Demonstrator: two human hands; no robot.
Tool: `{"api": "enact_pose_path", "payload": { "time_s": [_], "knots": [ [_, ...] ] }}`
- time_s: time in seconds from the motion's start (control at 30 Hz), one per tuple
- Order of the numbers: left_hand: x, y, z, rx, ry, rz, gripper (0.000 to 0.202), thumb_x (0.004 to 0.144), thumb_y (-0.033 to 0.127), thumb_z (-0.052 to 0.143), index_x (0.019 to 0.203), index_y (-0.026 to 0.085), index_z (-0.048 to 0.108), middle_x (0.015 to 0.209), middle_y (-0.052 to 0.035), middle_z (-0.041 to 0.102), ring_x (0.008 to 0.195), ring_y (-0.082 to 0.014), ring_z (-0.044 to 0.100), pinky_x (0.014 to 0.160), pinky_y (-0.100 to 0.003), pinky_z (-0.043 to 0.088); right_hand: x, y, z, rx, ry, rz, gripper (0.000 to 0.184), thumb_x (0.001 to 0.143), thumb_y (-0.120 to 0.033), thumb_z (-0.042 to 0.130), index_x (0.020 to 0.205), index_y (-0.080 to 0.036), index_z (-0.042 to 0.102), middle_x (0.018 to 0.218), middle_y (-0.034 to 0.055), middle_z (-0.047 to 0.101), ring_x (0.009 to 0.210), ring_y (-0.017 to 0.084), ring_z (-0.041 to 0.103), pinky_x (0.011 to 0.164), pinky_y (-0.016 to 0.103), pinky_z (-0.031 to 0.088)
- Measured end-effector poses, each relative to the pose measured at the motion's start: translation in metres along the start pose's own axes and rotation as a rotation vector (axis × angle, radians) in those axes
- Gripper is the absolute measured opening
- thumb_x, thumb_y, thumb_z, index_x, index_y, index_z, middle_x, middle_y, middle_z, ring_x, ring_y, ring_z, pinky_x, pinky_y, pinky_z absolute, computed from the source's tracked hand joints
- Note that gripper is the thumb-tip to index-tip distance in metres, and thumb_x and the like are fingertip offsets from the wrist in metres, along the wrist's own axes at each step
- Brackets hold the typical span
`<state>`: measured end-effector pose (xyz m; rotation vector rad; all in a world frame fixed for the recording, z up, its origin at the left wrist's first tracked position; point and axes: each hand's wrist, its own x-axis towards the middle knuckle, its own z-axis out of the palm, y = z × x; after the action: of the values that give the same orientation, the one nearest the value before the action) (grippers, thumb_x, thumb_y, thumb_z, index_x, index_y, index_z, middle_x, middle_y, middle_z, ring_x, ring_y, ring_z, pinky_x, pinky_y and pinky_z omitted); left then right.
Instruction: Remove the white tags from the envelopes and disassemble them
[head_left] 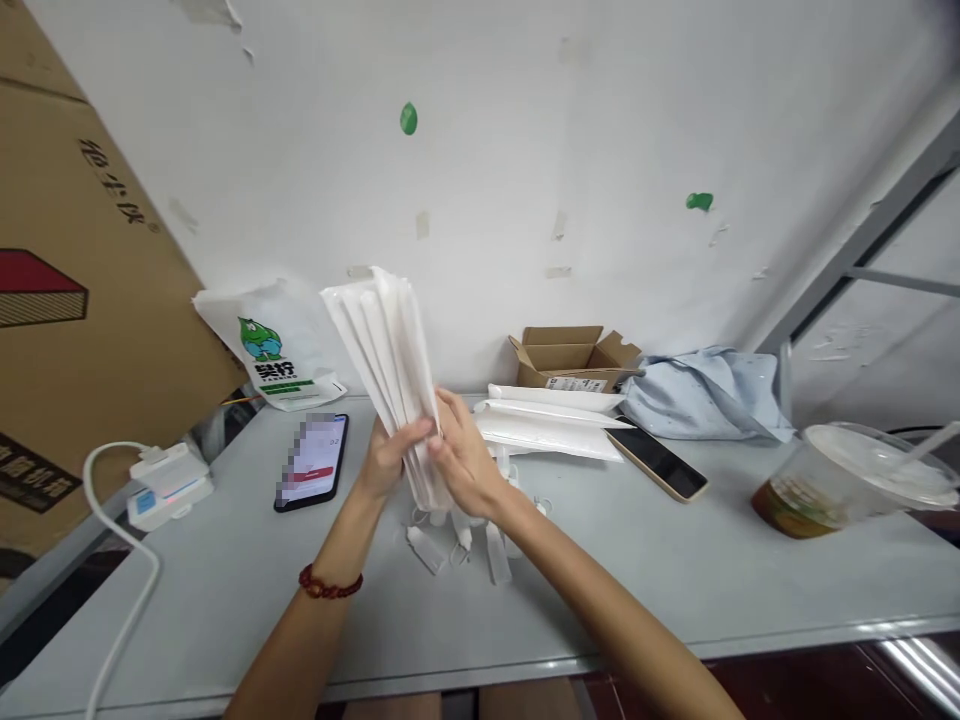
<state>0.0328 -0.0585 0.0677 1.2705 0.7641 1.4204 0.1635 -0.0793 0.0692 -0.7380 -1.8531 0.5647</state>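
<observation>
Firmly grips a fanned stack of white paper sleeves [386, 370] with left hand [386, 455] and right hand [469, 465], both closed on its lower end from either side. Holds it upright above the grey table [225, 590], over small white tagged pieces [427, 548]. Nearby: dark phone [313, 462] at left, flat white packets [547, 425], lidded cup [847, 480] at right.

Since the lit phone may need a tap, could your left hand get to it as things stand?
Probably yes: the lit phone lies on the table just beside the left hand, nothing between. But that hand and the right hand grip the white packets.
</observation>
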Motion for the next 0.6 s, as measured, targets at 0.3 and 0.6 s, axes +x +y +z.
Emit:
{"api": "enact_pose_path", "payload": {
  "time_s": [0.3, 0.6],
  "knots": [
    [0.007, -0.010, -0.001, -0.113, 0.140, -0.044, 0.065, 0.066, 0.037, 0.069, 0.126, 0.020, 0.052, 0.108, -0.0072, 0.068, 0.108, -0.0304, 0.060, 0.090, -0.039, 0.050, 0.023, 0.013, 0.012, -0.103, 0.083, 0.297, 0.057, 0.084, -0.045, 0.051, 0.137, -0.030, 0.041, 0.134, 0.0105, 0.041, 0.129, 0.031, 0.032, 0.104, 0.051, 0.027],
    [0.016, -0.013, -0.021, 0.076, 0.287, -0.011, 0.044, 0.076, 0.045, 0.062, 0.114, 0.023, 0.060, 0.112, -0.0057, 0.067, 0.106, -0.0271, 0.061, 0.087, -0.036, 0.050, 0.020, 0.021, -0.004, -0.020, 0.181, 0.448, 0.033, 0.072, -0.039, 0.063, 0.098, -0.018, 0.062, 0.091, 0.0056, 0.067, 0.082, 0.022, 0.060, 0.071, 0.034, 0.046]
  ]
}}
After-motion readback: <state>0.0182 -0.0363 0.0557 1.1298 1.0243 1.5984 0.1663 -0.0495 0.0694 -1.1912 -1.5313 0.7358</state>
